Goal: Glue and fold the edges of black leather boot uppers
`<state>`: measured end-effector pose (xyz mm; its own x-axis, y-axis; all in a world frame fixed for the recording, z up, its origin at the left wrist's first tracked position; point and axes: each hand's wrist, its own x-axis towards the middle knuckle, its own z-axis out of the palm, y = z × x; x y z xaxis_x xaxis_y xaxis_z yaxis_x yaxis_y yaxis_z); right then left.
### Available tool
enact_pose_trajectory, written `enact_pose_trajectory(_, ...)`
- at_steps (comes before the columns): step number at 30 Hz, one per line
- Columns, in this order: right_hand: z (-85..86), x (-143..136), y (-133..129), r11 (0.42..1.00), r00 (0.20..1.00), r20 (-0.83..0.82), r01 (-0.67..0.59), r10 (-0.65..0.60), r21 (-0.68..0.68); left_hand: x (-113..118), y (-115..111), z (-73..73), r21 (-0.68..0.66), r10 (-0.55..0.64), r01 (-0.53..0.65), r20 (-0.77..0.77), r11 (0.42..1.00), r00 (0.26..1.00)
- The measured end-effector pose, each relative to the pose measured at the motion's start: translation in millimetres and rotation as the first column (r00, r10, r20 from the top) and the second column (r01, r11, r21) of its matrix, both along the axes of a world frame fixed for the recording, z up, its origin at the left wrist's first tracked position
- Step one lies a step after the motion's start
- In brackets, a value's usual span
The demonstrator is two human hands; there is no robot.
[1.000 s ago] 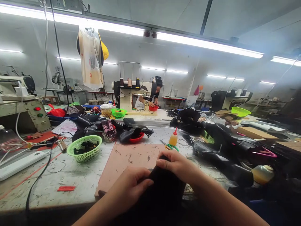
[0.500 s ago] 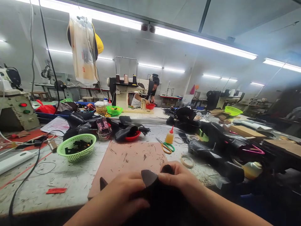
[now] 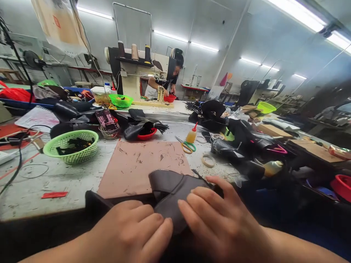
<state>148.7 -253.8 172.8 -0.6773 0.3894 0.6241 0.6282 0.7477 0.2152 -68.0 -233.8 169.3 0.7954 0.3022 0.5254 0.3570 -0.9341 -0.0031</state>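
A dark, smooth leather piece [image 3: 175, 193] with a seam across it lies at the near edge of the bench, over the pink mat. My left hand [image 3: 134, 228] is closed on its lower left part, fingers curled. My right hand [image 3: 219, 215] grips its right side, with the fingers bent over the surface and the index finger raised a little. More dark material rises left of my left hand. What lies below both hands is hidden in shadow.
The pink mat [image 3: 131, 164] lies ahead. Left stands a green basket [image 3: 82, 155] of black pieces. Scissors [image 3: 187, 148], a glue bottle [image 3: 191, 135] and a tape roll [image 3: 208, 160] lie beyond right. Black leather pieces [image 3: 233, 153] crowd the right. A person [image 3: 172, 80] works behind a sewing machine [image 3: 131, 80].
The view has tilted down and come nearer the bench. Both hands have shifted their hold, and my right hand now lies over the leather, showing more of its seamed surface.
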Motion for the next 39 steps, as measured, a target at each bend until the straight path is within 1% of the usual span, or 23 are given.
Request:
enact_pose_trajectory(1,-4.0,-3.8,-0.8,0.997,1.0,0.011,-0.017,0.016,0.076,1.7,1.4,0.7,0.008,-0.013,0.013,-0.042,1.0,0.999)
enact_pose_trajectory(2,-6.9,-6.2,-0.8,0.992,0.999,0.021,-0.043,0.041,0.116,2.7,2.9,1.0,0.01,-0.014,0.015,-0.081,1.0,0.997)
enact_pose_trajectory(4,-8.7,-7.0,0.7,0.987,0.992,0.067,-0.116,0.109,0.111,2.7,5.6,0.3,0.033,0.029,-0.025,-0.133,0.999,0.991)
enact_pose_trajectory(5,-7.6,-6.2,1.8,0.986,0.987,0.093,-0.141,0.133,0.085,2.1,6.3,-0.5,0.059,0.056,-0.048,-0.149,0.997,0.987)
enact_pose_trajectory(7,-3.6,-4.2,3.7,0.989,0.981,0.13,-0.147,0.146,-0.003,1.0,6.0,-2.2,0.118,0.081,-0.061,-0.18,0.991,0.98)
enact_pose_trajectory(10,1.9,-3.0,4.2,0.981,0.973,0.166,-0.136,0.158,-0.138,-0.7,2.7,-3.4,0.164,0.05,-0.016,-0.209,0.986,0.977)
enact_pose_trajectory(12,4.2,-1.1,3.5,0.97,0.967,0.182,-0.14,0.177,-0.201,-5.1,1.0,-3.7,0.16,0.036,0.0,-0.218,0.987,0.975)
enact_pose_trajectory(14,6.3,4.6,3.1,0.96,0.965,0.18,-0.147,0.192,-0.237,-15.7,2.1,-4.2,0.128,0.045,-0.014,-0.237,0.992,0.97)
enact_pose_trajectory(16,8.6,14.5,4.0,0.955,0.971,0.159,-0.13,0.177,-0.268,-32.2,6.5,-4.9,0.08,0.079,-0.059,-0.279,0.995,0.957)
enact_pose_trajectory(18,10.2,25.8,6.3,0.953,0.985,0.121,-0.083,0.122,-0.29,-49.7,13.8,-5.1,0.034,0.103,-0.098,-0.304,0.995,0.947)
enact_pose_trajectory(20,9.8,34.2,9.8,0.958,0.996,0.087,-0.011,0.037,-0.285,-61.5,22.0,-3.8,-0.022,0.114,-0.125,-0.282,0.992,0.953)
enact_pose_trajectory(22,6.9,37.6,13.7,0.969,0.997,0.071,0.032,-0.015,-0.245,-64.4,28.9,-0.4,-0.089,0.094,-0.115,-0.213,0.989,0.973)
enact_pose_trajectory(25,-0.4,35.8,19.0,0.989,0.998,0.056,-0.015,0.024,-0.149,-58.0,33.8,6.0,-0.213,0.081,-0.109,-0.137,0.971,0.987)
enact_pose_trajectory(27,-4.8,32.1,21.2,0.993,0.998,0.034,-0.051,0.055,-0.108,-54.2,33.4,8.5,-0.317,0.101,-0.133,-0.115,0.939,0.988)
enact_pose_trajectory(29,-8.5,25.7,21.0,0.996,0.999,-0.006,-0.032,0.032,-0.086,-53.2,31.1,7.9,-0.405,0.119,-0.144,-0.087,0.903,0.989)
enact_pose_trajectory(31,-12.3,15.3,17.9,0.998,0.998,-0.06,-0.012,0.008,-0.064,-54.0,28.3,5.2,-0.454,0.151,-0.15,-0.034,0.878,0.988)
enact_pose_trajectory(33,-17.5,2.2,12.9,0.998,0.995,-0.099,-0.033,0.029,-0.048,-54.7,26.4,1.9,-0.494,0.188,-0.157,0.014,0.855,0.982)
enact_pose_trajectory(34,-20.6,-4.4,10.6,0.997,0.993,-0.112,-0.05,0.044,-0.055,-54.7,26.0,0.4,-0.529,0.204,-0.154,0.036,0.834,0.978)
enact_pose_trajectory(36,-26.3,-15.6,7.3,0.992,0.989,-0.138,-0.075,0.062,-0.097,-53.9,26.3,-2.3,-0.632,0.21,-0.106,0.091,0.768,0.974)
enact_pose_trajectory(39,-29.6,-24.2,6.3,0.98,0.978,-0.195,-0.11,0.076,-0.167,-51.7,27.7,-6.2,-0.778,0.189,0.044,0.207,0.627,0.96)
